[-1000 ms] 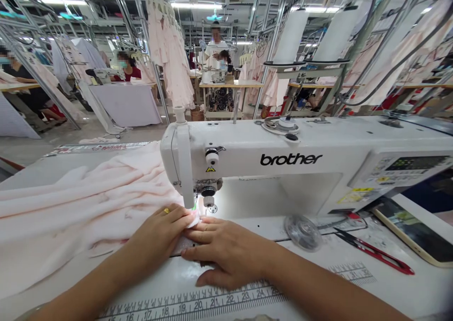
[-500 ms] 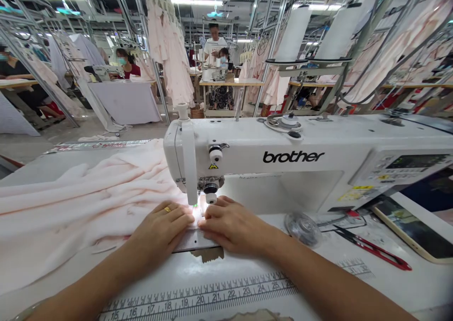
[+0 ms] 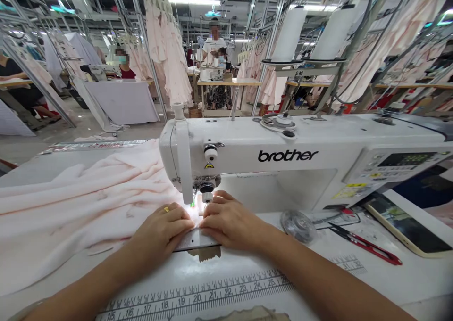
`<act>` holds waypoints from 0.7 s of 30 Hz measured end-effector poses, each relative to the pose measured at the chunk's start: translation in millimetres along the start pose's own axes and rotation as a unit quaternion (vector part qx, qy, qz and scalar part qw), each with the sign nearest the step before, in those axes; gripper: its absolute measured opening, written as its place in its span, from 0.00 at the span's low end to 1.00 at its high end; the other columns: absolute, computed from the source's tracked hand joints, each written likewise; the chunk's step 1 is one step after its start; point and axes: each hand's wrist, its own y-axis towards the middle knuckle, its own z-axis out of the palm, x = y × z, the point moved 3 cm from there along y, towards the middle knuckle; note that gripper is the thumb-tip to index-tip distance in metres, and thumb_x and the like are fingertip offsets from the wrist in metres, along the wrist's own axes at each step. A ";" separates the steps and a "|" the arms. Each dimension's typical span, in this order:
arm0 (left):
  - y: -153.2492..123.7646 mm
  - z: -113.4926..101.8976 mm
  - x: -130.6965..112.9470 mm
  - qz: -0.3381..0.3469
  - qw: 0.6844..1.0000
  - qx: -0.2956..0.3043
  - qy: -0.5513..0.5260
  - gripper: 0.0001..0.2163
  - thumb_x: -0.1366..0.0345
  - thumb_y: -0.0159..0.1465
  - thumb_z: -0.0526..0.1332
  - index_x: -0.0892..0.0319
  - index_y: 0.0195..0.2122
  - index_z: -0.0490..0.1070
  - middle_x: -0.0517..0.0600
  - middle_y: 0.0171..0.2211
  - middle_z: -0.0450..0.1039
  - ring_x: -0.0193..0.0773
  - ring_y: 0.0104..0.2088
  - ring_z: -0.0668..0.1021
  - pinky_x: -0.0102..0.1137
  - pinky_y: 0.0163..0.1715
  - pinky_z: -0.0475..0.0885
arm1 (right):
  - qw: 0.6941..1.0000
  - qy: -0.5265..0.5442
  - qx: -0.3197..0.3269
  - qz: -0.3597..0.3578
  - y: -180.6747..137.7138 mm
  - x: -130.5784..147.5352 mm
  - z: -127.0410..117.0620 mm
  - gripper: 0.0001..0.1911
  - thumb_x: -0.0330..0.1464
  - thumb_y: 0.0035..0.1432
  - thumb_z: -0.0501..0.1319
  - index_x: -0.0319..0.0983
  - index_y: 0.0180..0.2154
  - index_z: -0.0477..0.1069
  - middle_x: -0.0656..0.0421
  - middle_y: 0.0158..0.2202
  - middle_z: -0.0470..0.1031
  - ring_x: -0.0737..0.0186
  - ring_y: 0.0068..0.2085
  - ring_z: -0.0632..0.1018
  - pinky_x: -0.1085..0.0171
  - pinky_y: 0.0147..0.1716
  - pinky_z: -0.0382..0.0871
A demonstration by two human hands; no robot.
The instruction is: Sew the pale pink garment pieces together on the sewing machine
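Note:
A white sewing machine [image 3: 233,151] stands across the table, its lamp lighting the needle area. Pale pink fabric [image 3: 106,184] spreads in loose folds over the left side and runs in under the presser foot. My left hand [image 3: 168,226], with a ring on one finger, grips the fabric just left of the needle, fingers pressed together. Close by on the right, my right hand [image 3: 230,219] has its fingers curled, thumb and fingertips pinching the fabric edge in front of the foot. Glare and my fingers hide the exact stitching spot.
Right of my hands lie a clear bobbin case or spool [image 3: 297,226], red-handled thread snips [image 3: 368,244] and a phone [image 3: 406,224]. A printed ruler scale [image 3: 212,295] runs along the front. Thread cones [image 3: 289,34] stand above the machine; other people work beyond.
The view has shifted slightly, so the machine sits a little further left in the picture. Both hands stay at the needle, with hardly any movement over the fabric.

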 end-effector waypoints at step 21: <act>1.2 -0.7 20.9 0.001 0.991 0.010 0.130 0.22 0.79 0.59 0.52 0.61 0.53 0.70 0.57 0.54 0.73 0.46 0.54 0.74 0.45 0.54 0.71 | 0.997 -0.011 -0.001 0.081 -0.5 3.2 0.1 0.15 0.45 0.67 0.58 0.42 0.48 0.70 0.58 0.48 0.71 0.58 0.53 0.64 0.53 0.65 0.38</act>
